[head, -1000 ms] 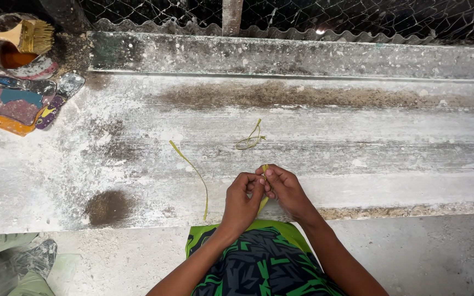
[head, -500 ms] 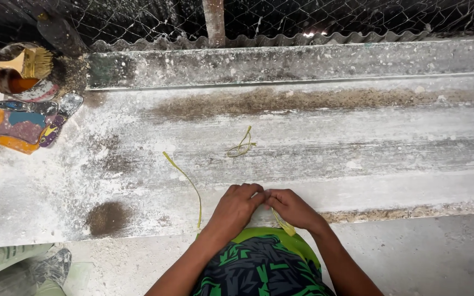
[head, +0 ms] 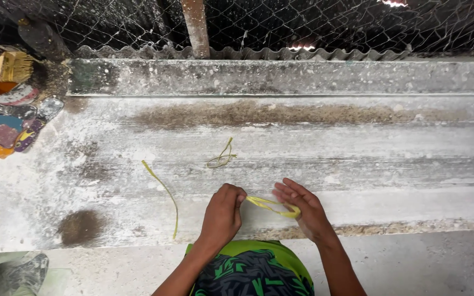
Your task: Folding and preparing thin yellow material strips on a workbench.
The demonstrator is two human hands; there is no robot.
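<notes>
Both hands are grasping one yellow strip (head: 272,204) low at centre frame — left hand (head: 223,215) pinching one end, right hand (head: 302,211) looping the other — apparently mid-twist, a step likely calling for steady tension above the dusty surface (head: 357,159).

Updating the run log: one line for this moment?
left hand: pinching yellow strip | right hand: holding strip's other end | loose strand: on slab

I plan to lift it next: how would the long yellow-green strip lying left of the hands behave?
The long strip looks thin and curves along the dusty slab, so it is probably floppy and very light. The strip between the hands bends into a loop, suggesting the same.
</notes>
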